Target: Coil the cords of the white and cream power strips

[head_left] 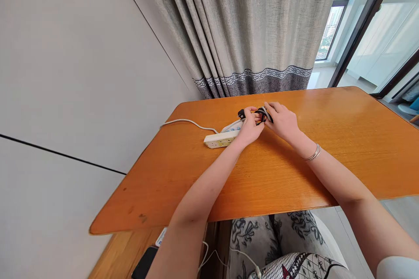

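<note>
Above the wooden table, my left hand (250,128) is closed round one side of a coiled bundle of black and grey cable (262,113). A black plug-like end (241,113) sticks out on the left of that hand. My right hand (283,123) grips the other side of the bundle, fingers curled over its top. Just left of and partly behind my left wrist lies a white power strip (218,140), its sockets toward me. A whitish packet or sheet with blue print (233,126) shows behind the strip, partly hidden by my left hand.
A white cord (190,120) runs from the strip over the left edge of the wooden table (157,183). Below that edge, a dark phone-like object (145,262) lies on a wooden surface. A grey curtain (262,30) hangs behind the table, a white wall (65,74) stands left.
</note>
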Demonstrator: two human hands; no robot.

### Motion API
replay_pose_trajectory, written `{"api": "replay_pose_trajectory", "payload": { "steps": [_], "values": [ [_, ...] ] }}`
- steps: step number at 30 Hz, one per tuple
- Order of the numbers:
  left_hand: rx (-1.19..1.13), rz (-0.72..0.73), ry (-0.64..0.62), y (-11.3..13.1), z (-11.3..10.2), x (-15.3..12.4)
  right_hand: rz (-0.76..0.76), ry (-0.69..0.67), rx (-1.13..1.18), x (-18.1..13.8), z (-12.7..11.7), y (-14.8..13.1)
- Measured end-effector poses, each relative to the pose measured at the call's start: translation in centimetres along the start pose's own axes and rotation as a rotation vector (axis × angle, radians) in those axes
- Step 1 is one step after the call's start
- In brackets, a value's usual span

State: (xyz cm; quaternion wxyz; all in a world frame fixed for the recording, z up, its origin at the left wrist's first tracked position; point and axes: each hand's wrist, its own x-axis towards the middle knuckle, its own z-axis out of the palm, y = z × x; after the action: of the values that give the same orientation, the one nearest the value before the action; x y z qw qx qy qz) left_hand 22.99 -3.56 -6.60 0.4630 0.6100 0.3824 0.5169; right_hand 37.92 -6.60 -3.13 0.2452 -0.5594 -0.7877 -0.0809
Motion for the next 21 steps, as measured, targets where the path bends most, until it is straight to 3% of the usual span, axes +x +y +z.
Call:
{"api": "replay_pose_trajectory", "payload": {
  "steps": [8,13,17,21],
  "values": [
    [0.078,-0.074,0.048,-1.1,0.3,-0.5,0.076,-0.106,-0.070,0.4,0.3,0.1],
    [0.119,-0.074,0.002,-1.1,0.2,-0.7,0.165,-0.153,-0.060,0.7,0.4,0.5],
    [0.122,-0.107,-0.001,-0.4,0.3,-0.8,0.207,-0.149,0.057,0.9,0.6,1.3],
    [0.146,-0.109,0.000,0.4,0.2,-1.0,0.193,-0.048,0.286,0.9,1.3,2.2]
  ]
}}
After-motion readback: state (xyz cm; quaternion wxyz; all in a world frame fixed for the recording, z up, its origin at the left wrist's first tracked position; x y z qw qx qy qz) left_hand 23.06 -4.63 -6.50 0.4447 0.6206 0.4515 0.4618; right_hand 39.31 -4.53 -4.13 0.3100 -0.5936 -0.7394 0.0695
